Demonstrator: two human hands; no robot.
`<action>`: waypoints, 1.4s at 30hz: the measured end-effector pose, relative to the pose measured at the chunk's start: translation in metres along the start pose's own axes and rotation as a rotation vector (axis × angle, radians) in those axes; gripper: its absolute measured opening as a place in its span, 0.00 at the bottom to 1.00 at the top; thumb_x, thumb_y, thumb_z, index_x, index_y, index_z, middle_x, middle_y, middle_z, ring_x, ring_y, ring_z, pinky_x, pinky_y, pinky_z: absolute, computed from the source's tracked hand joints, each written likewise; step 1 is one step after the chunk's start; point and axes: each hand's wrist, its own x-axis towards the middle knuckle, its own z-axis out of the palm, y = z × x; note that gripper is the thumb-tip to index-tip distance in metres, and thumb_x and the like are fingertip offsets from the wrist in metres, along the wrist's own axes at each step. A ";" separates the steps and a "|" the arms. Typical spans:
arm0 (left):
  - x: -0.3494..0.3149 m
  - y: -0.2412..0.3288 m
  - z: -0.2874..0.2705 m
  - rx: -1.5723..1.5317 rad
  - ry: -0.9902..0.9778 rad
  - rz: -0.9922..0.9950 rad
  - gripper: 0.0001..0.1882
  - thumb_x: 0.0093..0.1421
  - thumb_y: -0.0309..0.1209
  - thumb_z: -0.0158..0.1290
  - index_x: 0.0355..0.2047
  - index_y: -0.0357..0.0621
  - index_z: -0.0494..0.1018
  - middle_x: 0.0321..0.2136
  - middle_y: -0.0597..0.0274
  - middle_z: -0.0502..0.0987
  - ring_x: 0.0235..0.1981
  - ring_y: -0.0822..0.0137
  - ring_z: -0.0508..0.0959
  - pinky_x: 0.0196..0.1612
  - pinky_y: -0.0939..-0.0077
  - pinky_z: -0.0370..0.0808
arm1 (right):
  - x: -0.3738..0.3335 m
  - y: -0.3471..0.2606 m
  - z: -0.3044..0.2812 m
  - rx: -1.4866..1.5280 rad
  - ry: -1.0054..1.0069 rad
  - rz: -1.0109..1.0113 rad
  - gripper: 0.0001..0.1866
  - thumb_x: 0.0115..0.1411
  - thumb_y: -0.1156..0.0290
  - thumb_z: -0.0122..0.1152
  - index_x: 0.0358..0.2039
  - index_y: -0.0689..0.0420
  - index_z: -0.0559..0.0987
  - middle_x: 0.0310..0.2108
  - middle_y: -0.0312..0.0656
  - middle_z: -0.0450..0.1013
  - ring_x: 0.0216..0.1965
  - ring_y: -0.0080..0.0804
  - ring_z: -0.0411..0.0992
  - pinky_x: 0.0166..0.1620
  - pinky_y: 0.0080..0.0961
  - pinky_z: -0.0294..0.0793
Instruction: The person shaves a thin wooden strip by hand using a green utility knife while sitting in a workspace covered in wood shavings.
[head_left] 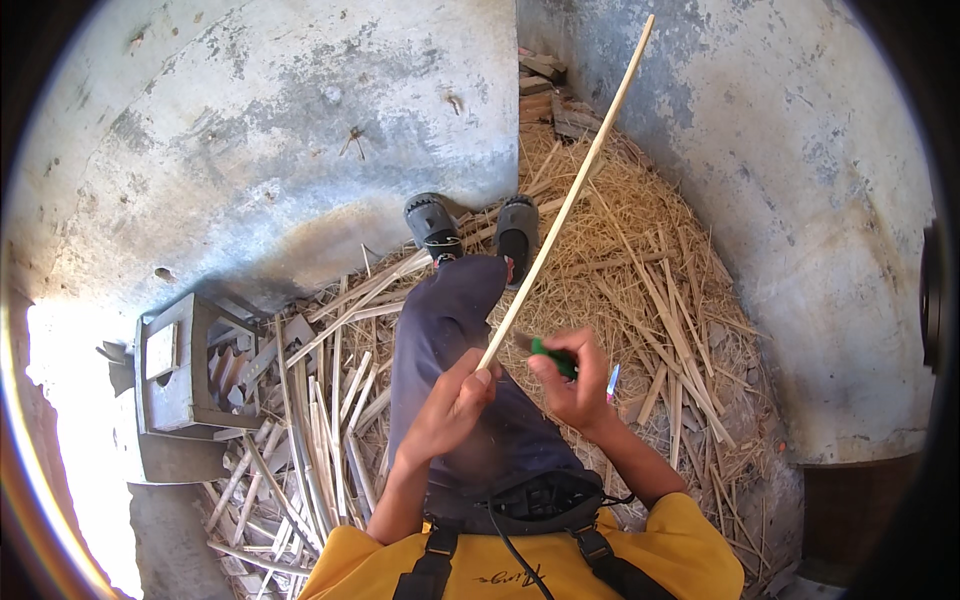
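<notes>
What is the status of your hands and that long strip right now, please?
Left hand grips long pale strip at its near end. Right hand holds green-handled knife against it. Strip angles up over legs, unobstructed.

The left hand (450, 405) and right hand (570, 375) sit side by side above the lap. A long stick (570, 200) runs from the left hand's fingers (483, 378) up and away to the right, over the shoes (475, 228) and the straw heap (640, 260). A knife (553, 357) sits in the right hand, just right of the stick's near end. Left of the fingers lie split sticks (320, 420), and farther left a box (180, 370). Walls (300, 110) stand beyond.
</notes>
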 end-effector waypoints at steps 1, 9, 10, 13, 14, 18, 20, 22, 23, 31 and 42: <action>0.000 0.001 0.000 -0.034 -0.005 -0.020 0.14 0.80 0.38 0.38 0.47 0.43 0.69 0.26 0.74 0.64 0.22 0.82 0.59 0.24 0.84 0.55 | 0.003 0.000 -0.001 0.125 0.013 0.121 0.19 0.65 0.70 0.74 0.50 0.59 0.74 0.31 0.37 0.77 0.29 0.18 0.75 0.30 0.19 0.71; 0.002 0.004 0.002 -0.068 -0.095 -0.028 0.16 0.79 0.41 0.40 0.53 0.42 0.68 0.29 0.72 0.66 0.22 0.82 0.59 0.24 0.85 0.56 | 0.040 -0.017 0.000 0.424 -0.086 0.511 0.35 0.66 0.73 0.72 0.67 0.60 0.63 0.38 0.38 0.81 0.29 0.10 0.68 0.34 0.11 0.67; 0.001 0.005 0.002 -0.069 -0.081 -0.048 0.17 0.79 0.42 0.40 0.54 0.42 0.68 0.29 0.71 0.66 0.22 0.82 0.60 0.24 0.85 0.56 | 0.042 -0.019 0.000 0.429 -0.096 0.519 0.35 0.66 0.73 0.72 0.68 0.61 0.63 0.38 0.37 0.81 0.28 0.09 0.67 0.33 0.10 0.66; -0.004 0.019 0.005 -0.056 -0.053 -0.100 0.18 0.79 0.43 0.39 0.55 0.41 0.68 0.28 0.71 0.67 0.22 0.81 0.61 0.25 0.84 0.57 | 0.046 -0.018 -0.007 0.398 -0.096 0.471 0.33 0.65 0.75 0.72 0.67 0.61 0.67 0.37 0.37 0.82 0.25 0.05 0.64 0.29 0.07 0.62; -0.007 0.020 0.004 -0.041 -0.049 -0.106 0.19 0.80 0.43 0.39 0.55 0.41 0.69 0.27 0.71 0.67 0.22 0.81 0.62 0.25 0.83 0.57 | 0.048 -0.017 -0.007 0.421 -0.053 0.467 0.33 0.65 0.75 0.72 0.67 0.61 0.67 0.37 0.36 0.82 0.24 0.04 0.63 0.28 0.07 0.60; -0.017 0.027 -0.012 0.146 -0.184 -0.060 0.21 0.81 0.44 0.37 0.50 0.38 0.71 0.23 0.72 0.65 0.22 0.80 0.62 0.25 0.80 0.57 | 0.055 -0.012 -0.011 0.439 0.018 0.461 0.33 0.64 0.76 0.72 0.67 0.62 0.67 0.36 0.35 0.82 0.23 0.04 0.62 0.26 0.08 0.59; -0.021 0.018 -0.008 0.135 -0.123 -0.050 0.23 0.81 0.45 0.35 0.46 0.38 0.72 0.22 0.73 0.63 0.22 0.79 0.60 0.25 0.80 0.57 | 0.055 -0.011 -0.012 0.403 0.009 0.437 0.34 0.65 0.76 0.72 0.68 0.62 0.67 0.37 0.36 0.81 0.24 0.06 0.63 0.26 0.09 0.60; -0.023 0.014 -0.007 0.103 -0.079 -0.073 0.25 0.82 0.47 0.34 0.44 0.38 0.72 0.21 0.74 0.63 0.22 0.79 0.59 0.26 0.79 0.57 | 0.052 -0.011 -0.011 0.358 0.005 0.387 0.33 0.66 0.75 0.71 0.67 0.63 0.67 0.37 0.36 0.81 0.24 0.09 0.65 0.27 0.11 0.63; -0.022 0.012 -0.007 0.078 -0.069 -0.104 0.26 0.81 0.48 0.33 0.44 0.38 0.71 0.22 0.73 0.63 0.23 0.79 0.59 0.26 0.79 0.57 | 0.051 -0.011 -0.010 0.346 0.014 0.325 0.32 0.66 0.74 0.70 0.67 0.64 0.67 0.37 0.37 0.81 0.23 0.11 0.65 0.27 0.13 0.64; -0.018 0.018 -0.002 0.034 0.039 -0.135 0.27 0.80 0.53 0.34 0.42 0.40 0.70 0.24 0.73 0.62 0.23 0.79 0.59 0.25 0.80 0.56 | 0.023 -0.013 -0.018 -0.096 -0.185 0.014 0.17 0.69 0.66 0.70 0.51 0.63 0.77 0.37 0.47 0.82 0.31 0.33 0.83 0.34 0.27 0.80; -0.017 0.021 0.001 0.046 0.033 -0.069 0.26 0.82 0.51 0.32 0.40 0.41 0.68 0.26 0.72 0.63 0.24 0.79 0.59 0.25 0.81 0.57 | 0.011 -0.015 -0.003 -0.205 -0.245 -0.092 0.19 0.65 0.60 0.73 0.46 0.60 0.80 0.37 0.46 0.83 0.30 0.41 0.83 0.29 0.33 0.79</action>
